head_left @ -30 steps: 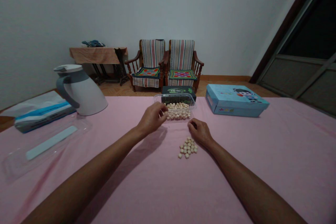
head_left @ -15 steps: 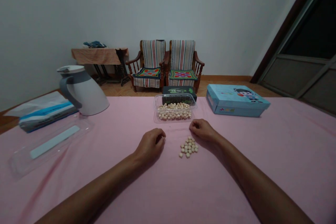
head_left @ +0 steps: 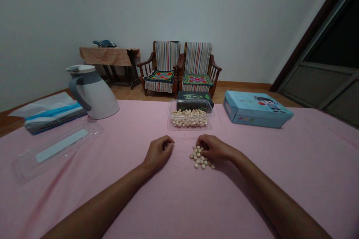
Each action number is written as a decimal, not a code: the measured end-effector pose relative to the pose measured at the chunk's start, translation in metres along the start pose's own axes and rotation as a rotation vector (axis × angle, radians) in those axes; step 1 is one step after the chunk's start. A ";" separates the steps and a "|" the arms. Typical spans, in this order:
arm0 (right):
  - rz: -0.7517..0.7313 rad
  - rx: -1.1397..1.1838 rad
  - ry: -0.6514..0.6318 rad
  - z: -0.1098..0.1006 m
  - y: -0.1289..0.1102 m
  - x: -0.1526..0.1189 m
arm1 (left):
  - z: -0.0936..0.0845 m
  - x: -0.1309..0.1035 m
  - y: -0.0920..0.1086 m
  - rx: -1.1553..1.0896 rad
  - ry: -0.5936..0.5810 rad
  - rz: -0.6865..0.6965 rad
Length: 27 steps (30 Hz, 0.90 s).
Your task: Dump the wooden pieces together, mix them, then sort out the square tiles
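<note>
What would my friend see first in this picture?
Probably the small pile of pale round pieces on the pink cloth, with the right hand at it and the left hand curled nearby. Behind them sits a clear tub holding many more. The light-blue box on the right and the white-and-grey jug on the left would likely catch the eye too.

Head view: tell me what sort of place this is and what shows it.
Probably a room in a home: two wooden armchairs with striped covers stand near the wall, and a white-and-grey jug stands on a pink cloth.
</note>
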State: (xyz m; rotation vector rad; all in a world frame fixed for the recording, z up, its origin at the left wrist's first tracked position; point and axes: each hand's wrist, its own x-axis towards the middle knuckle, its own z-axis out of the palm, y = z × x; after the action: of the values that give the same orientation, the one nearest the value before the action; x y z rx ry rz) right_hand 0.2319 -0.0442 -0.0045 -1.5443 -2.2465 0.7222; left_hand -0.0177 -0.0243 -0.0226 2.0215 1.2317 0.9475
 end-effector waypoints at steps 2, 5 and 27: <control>0.005 0.017 0.001 0.001 0.002 0.000 | 0.000 0.000 0.000 -0.012 0.002 -0.005; 0.034 0.024 0.004 -0.007 0.006 -0.001 | 0.000 0.000 0.001 -0.016 0.002 -0.013; -0.086 -0.042 -0.107 -0.014 -0.008 0.012 | 0.002 -0.001 -0.001 -0.032 -0.013 -0.009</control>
State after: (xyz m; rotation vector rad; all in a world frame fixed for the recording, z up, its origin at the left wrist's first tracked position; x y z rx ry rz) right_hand 0.2285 -0.0320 0.0117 -1.4494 -2.4042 0.7536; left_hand -0.0171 -0.0246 -0.0245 1.9924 1.2101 0.9422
